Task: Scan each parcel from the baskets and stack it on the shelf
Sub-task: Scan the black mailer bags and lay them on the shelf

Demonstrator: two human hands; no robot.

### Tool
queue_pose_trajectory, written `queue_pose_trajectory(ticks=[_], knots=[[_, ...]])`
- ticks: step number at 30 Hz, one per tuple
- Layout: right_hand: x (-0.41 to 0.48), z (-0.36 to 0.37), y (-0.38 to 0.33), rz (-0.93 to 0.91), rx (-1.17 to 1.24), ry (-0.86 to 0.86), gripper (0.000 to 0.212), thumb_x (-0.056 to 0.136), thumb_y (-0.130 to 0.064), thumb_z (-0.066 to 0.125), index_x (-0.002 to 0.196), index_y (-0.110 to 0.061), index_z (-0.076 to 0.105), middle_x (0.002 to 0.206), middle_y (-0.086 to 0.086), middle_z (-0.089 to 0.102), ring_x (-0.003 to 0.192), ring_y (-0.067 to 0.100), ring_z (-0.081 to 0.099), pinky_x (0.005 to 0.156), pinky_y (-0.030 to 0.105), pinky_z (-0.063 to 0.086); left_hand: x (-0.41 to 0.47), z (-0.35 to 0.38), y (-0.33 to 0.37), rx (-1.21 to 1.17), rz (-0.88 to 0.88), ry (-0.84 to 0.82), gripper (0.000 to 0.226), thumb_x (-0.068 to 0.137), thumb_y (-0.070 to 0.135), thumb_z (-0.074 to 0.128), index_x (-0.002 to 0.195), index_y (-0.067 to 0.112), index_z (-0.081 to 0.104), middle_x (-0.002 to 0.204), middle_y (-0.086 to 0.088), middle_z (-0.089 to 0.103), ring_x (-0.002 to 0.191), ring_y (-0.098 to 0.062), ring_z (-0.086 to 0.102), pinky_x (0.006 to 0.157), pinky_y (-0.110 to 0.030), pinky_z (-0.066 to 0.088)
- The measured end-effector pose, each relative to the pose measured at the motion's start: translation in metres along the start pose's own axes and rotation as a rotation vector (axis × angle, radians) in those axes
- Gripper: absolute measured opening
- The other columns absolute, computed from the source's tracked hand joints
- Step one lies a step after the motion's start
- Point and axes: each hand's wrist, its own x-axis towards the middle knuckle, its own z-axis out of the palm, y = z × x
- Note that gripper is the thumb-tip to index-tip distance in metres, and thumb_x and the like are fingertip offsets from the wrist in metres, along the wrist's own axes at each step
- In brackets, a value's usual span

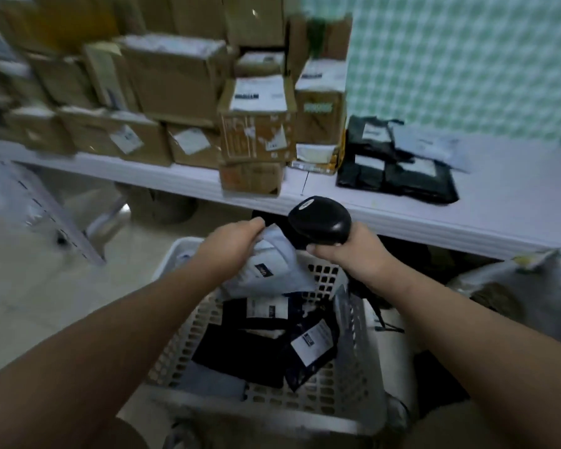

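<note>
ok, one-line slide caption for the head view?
Left hand holds a pale parcel over the white basket; right hand grips a black scanner beside it.

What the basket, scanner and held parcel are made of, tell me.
Basket: white moulded plastic, matte, by its grid of slots. Scanner: hard black plastic, glossy highlights. Parcel in the left hand: probably thin pale plastic film, since it crumples.

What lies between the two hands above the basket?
In the head view: the pale mailer parcel that the left hand grips, and the black scanner that the right hand holds.
</note>
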Motion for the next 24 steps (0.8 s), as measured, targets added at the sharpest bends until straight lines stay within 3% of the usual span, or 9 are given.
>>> queue_pose_trajectory(ticks=[2, 5, 10, 13, 14, 17, 19, 21, 24], knots=[[-0.01, -0.009, -0.013, -0.053, 0.094, 0.019, 0.028, 0.078, -0.016, 0.081, 0.103, -0.014, 0.07, 0.091, -0.003, 0.072, 0.085, 0.007, 0.065, 0.069, 0.018, 0.048, -0.005, -0.025, 0.016, -0.061, 0.043, 0.129, 0.015, 0.098, 0.023, 0.048, 0.095, 0.009, 0.051, 0.092, -0.014, 0.063, 0.085, -0.032, 0.059, 0.07, -0.04, 0.044], [-0.021, -0.014, -0.019, -0.118, 0.173, 0.076, 0.026, 0.074, -0.01, 0.083, 0.093, -0.02, 0.068, 0.074, -0.016, 0.065, 0.069, -0.007, 0.058, 0.063, 0.007, 0.044, -0.011, -0.048, 0.033, -0.16, 0.068, 0.269, 0.011, 0.098, 0.022, 0.05, 0.096, 0.012, 0.055, 0.088, -0.01, 0.065, 0.08, -0.028, 0.058, 0.065, -0.034, 0.039], [-0.027, -0.013, -0.015, -0.172, 0.217, 0.126, 0.047, 0.066, -0.015, 0.086, 0.109, -0.011, 0.068, 0.105, 0.002, 0.073, 0.099, 0.014, 0.065, 0.089, 0.028, 0.05, -0.012, -0.048, 0.058, -0.371, 0.101, 0.23, 0.007, 0.095, 0.017, 0.056, 0.093, 0.011, 0.058, 0.081, 0.0, 0.061, 0.077, -0.018, 0.056, 0.065, -0.03, 0.037], [-0.023, -0.018, -0.014, -0.161, 0.209, 0.17, 0.025, 0.072, 0.004, 0.078, 0.086, -0.014, 0.067, 0.08, -0.001, 0.067, 0.075, 0.005, 0.061, 0.073, 0.021, 0.049, -0.005, -0.042, 0.071, -0.505, 0.095, 0.242, 0.003, 0.092, 0.015, 0.06, 0.09, 0.013, 0.061, 0.08, -0.004, 0.062, 0.076, -0.017, 0.056, 0.071, -0.031, 0.042], [-0.021, -0.02, -0.014, -0.153, 0.195, 0.204, 0.028, 0.073, 0.009, 0.073, 0.076, -0.016, 0.062, 0.069, -0.003, 0.061, 0.063, 0.0, 0.055, 0.064, 0.017, 0.046, -0.003, -0.041, 0.074, -0.533, 0.096, 0.249, 0.004, 0.092, 0.016, 0.061, 0.088, 0.015, 0.061, 0.079, -0.002, 0.062, 0.073, -0.014, 0.054, 0.07, -0.03, 0.042], [-0.017, -0.021, -0.014, -0.139, 0.249, 0.274, 0.027, 0.075, 0.013, 0.068, 0.073, -0.013, 0.06, 0.062, -0.009, 0.056, 0.054, -0.004, 0.049, 0.059, 0.014, 0.044, 0.004, -0.038, 0.072, -0.598, 0.074, 0.188, 0.011, 0.087, 0.029, 0.068, 0.088, 0.023, 0.059, 0.079, 0.004, 0.057, 0.071, -0.008, 0.05, 0.068, -0.027, 0.041], [-0.015, -0.023, -0.014, -0.129, 0.29, 0.294, 0.029, 0.075, 0.012, 0.068, 0.07, -0.015, 0.059, 0.055, -0.017, 0.057, 0.055, -0.003, 0.05, 0.059, 0.016, 0.045, 0.004, -0.037, 0.06, -0.534, 0.01, 0.077, 0.037, 0.074, 0.051, 0.073, 0.099, 0.027, 0.062, 0.092, 0.003, 0.061, 0.083, -0.01, 0.055, 0.075, -0.029, 0.047], [-0.017, -0.024, -0.017, -0.139, 0.304, 0.287, 0.034, 0.075, 0.011, 0.069, 0.067, -0.02, 0.057, 0.052, -0.019, 0.057, 0.053, -0.006, 0.052, 0.057, 0.014, 0.045, 0.002, -0.036, 0.047, -0.368, -0.038, -0.042, 0.055, 0.065, 0.063, 0.071, 0.11, 0.032, 0.064, 0.108, 0.002, 0.064, 0.104, -0.018, 0.055, 0.093, -0.038, 0.047], [-0.021, -0.026, -0.02, -0.152, 0.339, 0.296, 0.024, 0.075, 0.011, 0.07, 0.073, -0.013, 0.064, 0.065, -0.008, 0.062, 0.059, -0.002, 0.055, 0.06, 0.014, 0.046, -0.005, -0.032, 0.034, -0.148, -0.134, -0.136, 0.037, 0.08, 0.046, 0.071, 0.111, 0.025, 0.067, 0.11, 0.001, 0.056, 0.115, -0.024, 0.04, 0.1, -0.036, 0.036]])
